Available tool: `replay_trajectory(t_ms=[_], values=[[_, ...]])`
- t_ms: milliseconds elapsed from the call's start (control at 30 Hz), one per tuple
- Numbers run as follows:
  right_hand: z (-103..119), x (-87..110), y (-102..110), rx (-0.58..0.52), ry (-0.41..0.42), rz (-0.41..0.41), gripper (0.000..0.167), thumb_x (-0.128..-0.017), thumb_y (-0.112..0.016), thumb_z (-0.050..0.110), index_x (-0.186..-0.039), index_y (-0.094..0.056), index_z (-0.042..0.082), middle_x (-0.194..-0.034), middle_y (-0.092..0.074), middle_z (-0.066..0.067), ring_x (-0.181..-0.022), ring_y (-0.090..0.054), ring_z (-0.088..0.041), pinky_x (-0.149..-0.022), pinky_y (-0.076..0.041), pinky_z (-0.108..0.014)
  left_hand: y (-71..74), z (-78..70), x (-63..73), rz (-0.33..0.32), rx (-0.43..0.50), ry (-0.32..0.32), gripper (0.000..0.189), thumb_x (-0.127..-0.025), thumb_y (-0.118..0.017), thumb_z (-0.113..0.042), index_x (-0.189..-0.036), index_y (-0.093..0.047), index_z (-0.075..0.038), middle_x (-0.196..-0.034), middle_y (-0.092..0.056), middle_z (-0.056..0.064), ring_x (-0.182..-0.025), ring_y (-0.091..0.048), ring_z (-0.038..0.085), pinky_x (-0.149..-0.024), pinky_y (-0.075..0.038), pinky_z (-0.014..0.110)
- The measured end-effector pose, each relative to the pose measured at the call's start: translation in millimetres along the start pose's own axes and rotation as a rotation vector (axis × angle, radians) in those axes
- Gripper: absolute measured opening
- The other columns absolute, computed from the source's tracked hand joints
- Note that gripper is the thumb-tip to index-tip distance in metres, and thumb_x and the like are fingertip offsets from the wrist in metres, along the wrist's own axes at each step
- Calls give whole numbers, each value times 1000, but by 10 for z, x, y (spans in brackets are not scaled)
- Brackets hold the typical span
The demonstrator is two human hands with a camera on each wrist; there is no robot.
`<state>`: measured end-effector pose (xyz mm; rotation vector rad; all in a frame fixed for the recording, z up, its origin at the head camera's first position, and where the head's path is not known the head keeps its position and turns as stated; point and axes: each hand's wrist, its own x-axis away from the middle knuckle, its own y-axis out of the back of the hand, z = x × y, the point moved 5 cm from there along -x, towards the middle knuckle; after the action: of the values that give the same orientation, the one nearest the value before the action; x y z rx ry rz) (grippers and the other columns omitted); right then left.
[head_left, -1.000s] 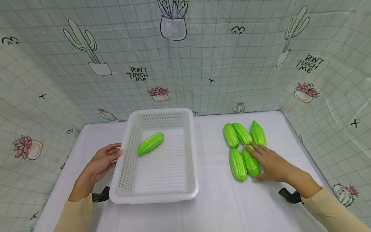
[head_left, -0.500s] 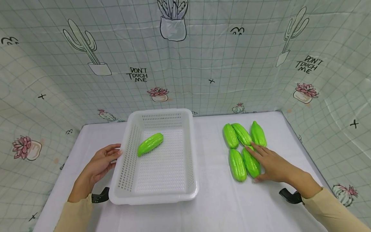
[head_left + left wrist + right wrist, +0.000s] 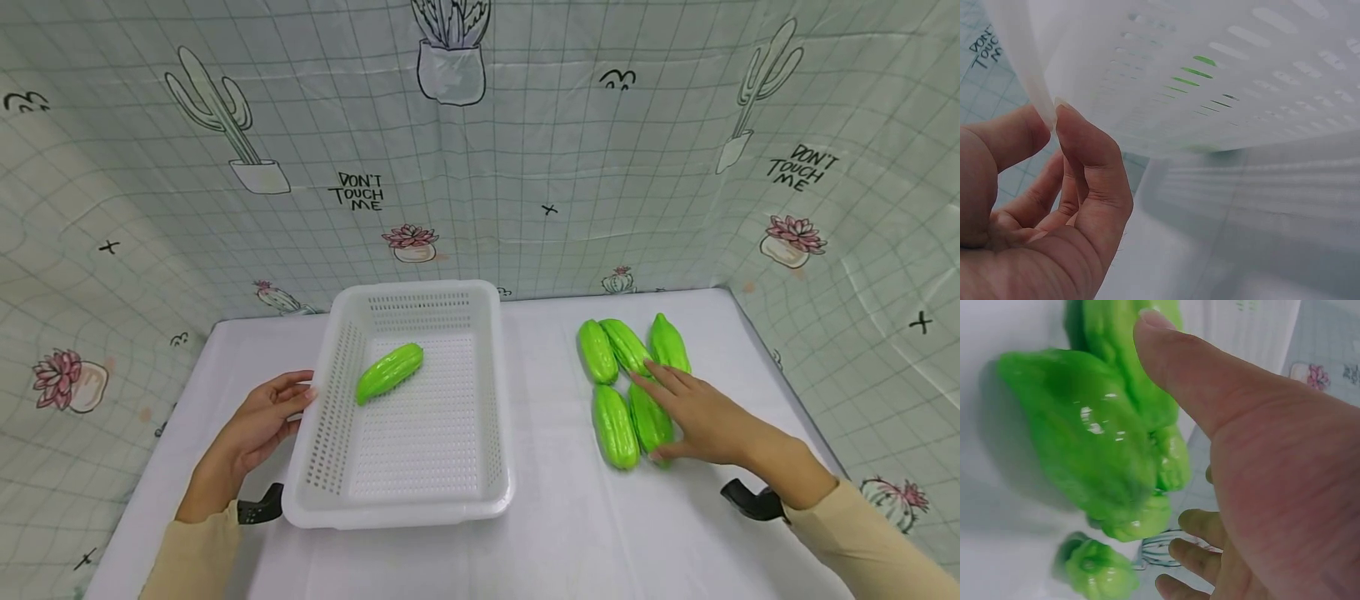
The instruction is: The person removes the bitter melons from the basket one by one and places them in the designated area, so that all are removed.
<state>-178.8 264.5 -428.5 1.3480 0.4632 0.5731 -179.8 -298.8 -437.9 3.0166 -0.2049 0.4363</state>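
Observation:
A white perforated basket (image 3: 397, 510) stands left of centre on the white table, with one green gourd (image 3: 390, 372) lying inside it. My left hand (image 3: 258, 421) is at the basket's left rim. In the left wrist view, the thumb and forefinger of that hand (image 3: 1054, 206) pinch the edge of the basket (image 3: 1210, 75). Several green gourds lie in a cluster at the right. My right hand (image 3: 697, 412) lies flat with straight fingers on the front right gourd (image 3: 647, 417). In the right wrist view, the thumb of this hand (image 3: 1272, 462) stretches along that gourd (image 3: 1079, 437).
A second front gourd (image 3: 615, 425) lies just left of the touched one, and three more (image 3: 626, 344) sit behind them. A cactus-print curtain (image 3: 480, 167) closes off the back and sides. The table's right edge (image 3: 787, 375) runs close to the gourds.
My right hand has slid slightly forward and left over the front right gourd. The left hand and the basket have not moved.

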Motion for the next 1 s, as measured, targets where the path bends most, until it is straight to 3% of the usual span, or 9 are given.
replay_trajectory(t_ms=[233,533,1000], values=[[154,-123,167,35,79,-66,103,-80,-92,44,-157,-39,-1,-158,-40,-34,-140,-46,-55,-106,-45,-69,0,13,1,-4,18,7,60,-110,-58,-9,-158,-27,10,-109,-67,-13,-97,-71,5,-81,-61,25],[434,-364,352,35,106,-46,97,-85,-90,40,-159,-40,2,-161,-40,-31,-145,-42,-51,-112,-42,-66,10,8,-8,16,31,-4,60,-110,-57,-10,-158,-28,10,-112,-67,-11,-98,-70,5,-82,-61,24],[805,-780,471,23,197,-81,92,-91,-86,36,-160,-38,1,-162,-39,-28,-145,-44,-48,-113,-43,-63,-1,-5,-15,11,38,-5,59,-110,-58,-10,-157,-28,10,-110,-68,-12,-97,-70,4,-81,-60,24]])
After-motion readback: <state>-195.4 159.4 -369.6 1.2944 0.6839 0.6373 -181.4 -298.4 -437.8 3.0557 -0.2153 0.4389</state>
